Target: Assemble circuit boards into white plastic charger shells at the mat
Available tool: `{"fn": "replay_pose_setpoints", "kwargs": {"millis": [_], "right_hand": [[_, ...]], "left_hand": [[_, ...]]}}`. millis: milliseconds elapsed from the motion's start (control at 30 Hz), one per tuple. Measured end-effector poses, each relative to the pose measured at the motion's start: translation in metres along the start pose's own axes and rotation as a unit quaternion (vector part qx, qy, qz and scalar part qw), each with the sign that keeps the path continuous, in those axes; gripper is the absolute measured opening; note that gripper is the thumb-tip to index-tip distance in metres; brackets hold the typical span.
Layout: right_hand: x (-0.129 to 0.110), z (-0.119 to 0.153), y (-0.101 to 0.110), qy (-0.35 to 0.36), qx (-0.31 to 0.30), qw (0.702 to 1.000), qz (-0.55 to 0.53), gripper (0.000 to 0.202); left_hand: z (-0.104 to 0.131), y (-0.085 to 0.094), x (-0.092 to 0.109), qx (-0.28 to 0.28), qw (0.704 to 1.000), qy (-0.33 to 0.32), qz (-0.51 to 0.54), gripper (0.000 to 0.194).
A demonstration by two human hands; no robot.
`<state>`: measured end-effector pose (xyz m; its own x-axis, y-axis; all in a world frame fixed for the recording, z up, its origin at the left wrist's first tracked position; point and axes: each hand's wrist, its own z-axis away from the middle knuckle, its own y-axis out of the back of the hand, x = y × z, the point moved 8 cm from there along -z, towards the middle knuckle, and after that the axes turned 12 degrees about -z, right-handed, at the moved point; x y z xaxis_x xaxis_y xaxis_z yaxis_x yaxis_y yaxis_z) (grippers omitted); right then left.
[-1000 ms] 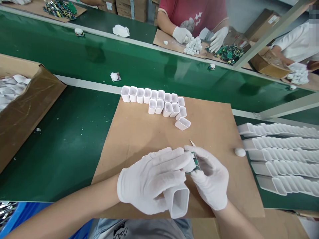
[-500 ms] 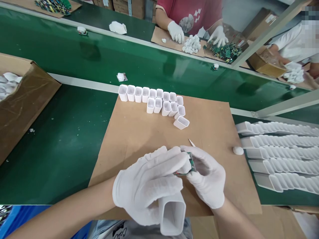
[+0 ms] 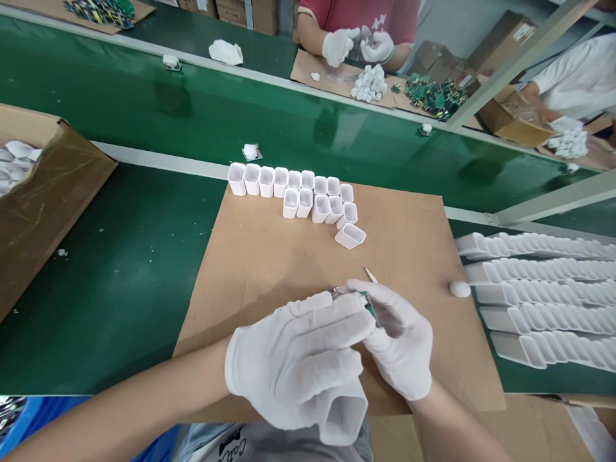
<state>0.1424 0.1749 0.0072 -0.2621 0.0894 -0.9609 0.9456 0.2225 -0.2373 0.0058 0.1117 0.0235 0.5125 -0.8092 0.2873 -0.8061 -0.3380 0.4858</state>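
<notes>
My left hand point(image 3: 298, 359), in a white glove, is wrapped round a white plastic case point(image 3: 344, 414) whose opening faces me. Its fingertips also press on a small green circuit board point(image 3: 369, 304). The board is pinched in my gloved right hand point(image 3: 402, 340), and fingers hide most of it. Beyond my hands a thin white pointed piece point(image 3: 370, 275) lies on the cardboard sheet point(image 3: 260, 256). Open white cases point(image 3: 266, 182) stand in rows at the sheet's far edge, with one tilted case point(image 3: 350, 236) nearer me.
A round white piece point(image 3: 459, 289) lies at the right, beside long stacked rows of white cases point(image 3: 543, 295). On the left is a cardboard box point(image 3: 52, 186). Small boards sit on the green belt point(image 3: 289, 122). A person's gloved hands point(image 3: 359, 46) work beyond it.
My left hand and its case have shifted slightly right, and its fingers cover more of the board. The belt's pieces have moved right. The person's hands across have come together.
</notes>
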Motion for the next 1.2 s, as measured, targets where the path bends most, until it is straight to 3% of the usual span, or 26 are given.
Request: {"fn": "replay_pose_setpoints", "kwargs": {"millis": [167, 300, 400, 500, 600, 667, 1000, 1200], "right_hand": [[-0.005, -0.001, -0.005, 0.022, -0.023, 0.999, -0.029, 0.038], [-0.005, 0.0, -0.001, 0.025, -0.007, 1.0, -0.002, 0.036], [-0.008, 0.002, 0.007, 0.034, 0.006, 0.999, 0.016, 0.037], [-0.017, 0.005, 0.016, 0.082, 0.019, 0.996, 0.026, 0.041], [-0.027, 0.009, 0.016, 0.14, -0.013, 0.989, 0.043, 0.041], [-0.03, 0.011, 0.013, 0.16, -0.045, 0.984, 0.069, 0.042], [-0.034, 0.011, 0.005, 0.213, -0.105, 0.963, 0.127, 0.046], [-0.042, 0.006, -0.014, 0.207, -0.167, 0.941, 0.211, 0.048]], "left_hand": [[0.012, -0.013, -0.012, -0.049, 0.994, 0.091, 0.024, 0.024], [0.008, -0.01, -0.004, -0.007, 0.997, 0.055, 0.051, 0.034], [0.001, -0.006, -0.016, -0.013, 0.991, 0.109, 0.071, 0.048], [-0.005, -0.008, -0.031, -0.08, 0.976, 0.175, 0.098, 0.059], [-0.006, -0.02, -0.043, -0.177, 0.942, 0.252, 0.136, 0.053], [-0.006, -0.024, -0.046, -0.208, 0.924, 0.282, 0.155, 0.046], [-0.015, -0.02, -0.043, -0.179, 0.952, 0.206, 0.136, 0.048], [-0.019, -0.013, -0.039, -0.148, 0.97, 0.15, 0.12, 0.054]]}}
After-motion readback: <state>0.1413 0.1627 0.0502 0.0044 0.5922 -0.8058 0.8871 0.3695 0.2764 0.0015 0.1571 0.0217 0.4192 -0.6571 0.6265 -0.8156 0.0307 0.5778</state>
